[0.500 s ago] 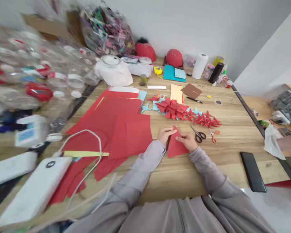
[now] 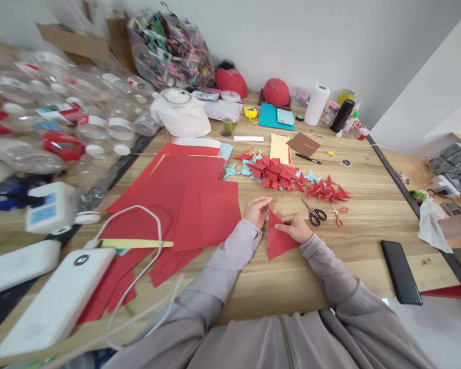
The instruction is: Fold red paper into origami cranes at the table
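Between my hands is a piece of folded red paper [image 2: 279, 242], roughly triangular, its narrow tip pointing up and away from me. My right hand [image 2: 297, 228] pinches it along the right side, thumb on top. At the narrow tip, the fingers of my left hand [image 2: 256, 211] are pressed together on the paper; part of that contact is hidden. Just beyond lies a pile of folded red paper pieces [image 2: 274, 173], mixed with light blue ones. Black-handled scissors [image 2: 315, 214] and smaller orange-handled scissors [image 2: 338, 215] rest to the right of my right hand.
Large red sheets [image 2: 184, 197] overlap on the left of the wooden table. A white power bank [image 2: 56, 302] with a cable lies nearer me. Plastic bottles [image 2: 92, 128] crowd the left. A black phone [image 2: 400, 271] lies at right; a pen [image 2: 308, 158] and brown paper [image 2: 304, 144] sit farther back.
The red paper has turned and shifted slightly toward me and left. My left hand has moved a little left and up to its tip, while the right keeps its pinch.
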The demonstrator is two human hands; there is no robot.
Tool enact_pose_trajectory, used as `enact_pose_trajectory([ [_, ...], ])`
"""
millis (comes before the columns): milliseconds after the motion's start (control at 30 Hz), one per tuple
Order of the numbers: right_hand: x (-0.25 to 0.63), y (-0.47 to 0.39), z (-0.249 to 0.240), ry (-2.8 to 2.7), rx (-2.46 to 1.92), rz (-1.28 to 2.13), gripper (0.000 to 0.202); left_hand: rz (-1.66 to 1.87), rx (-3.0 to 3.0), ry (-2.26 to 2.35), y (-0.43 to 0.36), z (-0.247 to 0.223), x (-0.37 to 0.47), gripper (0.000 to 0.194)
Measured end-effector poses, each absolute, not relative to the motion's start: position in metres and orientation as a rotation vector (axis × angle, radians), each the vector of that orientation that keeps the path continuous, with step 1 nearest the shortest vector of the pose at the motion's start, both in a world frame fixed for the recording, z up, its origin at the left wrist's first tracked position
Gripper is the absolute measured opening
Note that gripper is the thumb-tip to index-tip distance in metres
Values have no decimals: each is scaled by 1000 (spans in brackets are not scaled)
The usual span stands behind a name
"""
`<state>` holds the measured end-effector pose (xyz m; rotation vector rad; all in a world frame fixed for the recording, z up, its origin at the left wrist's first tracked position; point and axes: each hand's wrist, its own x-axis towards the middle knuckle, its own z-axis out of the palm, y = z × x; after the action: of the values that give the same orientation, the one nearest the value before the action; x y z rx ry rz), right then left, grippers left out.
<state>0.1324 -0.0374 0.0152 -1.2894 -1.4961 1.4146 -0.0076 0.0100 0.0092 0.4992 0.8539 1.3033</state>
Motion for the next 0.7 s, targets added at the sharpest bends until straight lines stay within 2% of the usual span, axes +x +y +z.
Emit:
enact_pose_trajectory([
  [233,131,-37,12,-1329,-1323,1429,32,1287,489,808,11,11,-10,21],
  [467,131,-38,16,-1287,-1329,1463,29,1222,947,889,3,5,-4,24],
  [700,131,-38,15,-1369,-1311,1441,31,1219,879,865,4,3,-4,26],
])
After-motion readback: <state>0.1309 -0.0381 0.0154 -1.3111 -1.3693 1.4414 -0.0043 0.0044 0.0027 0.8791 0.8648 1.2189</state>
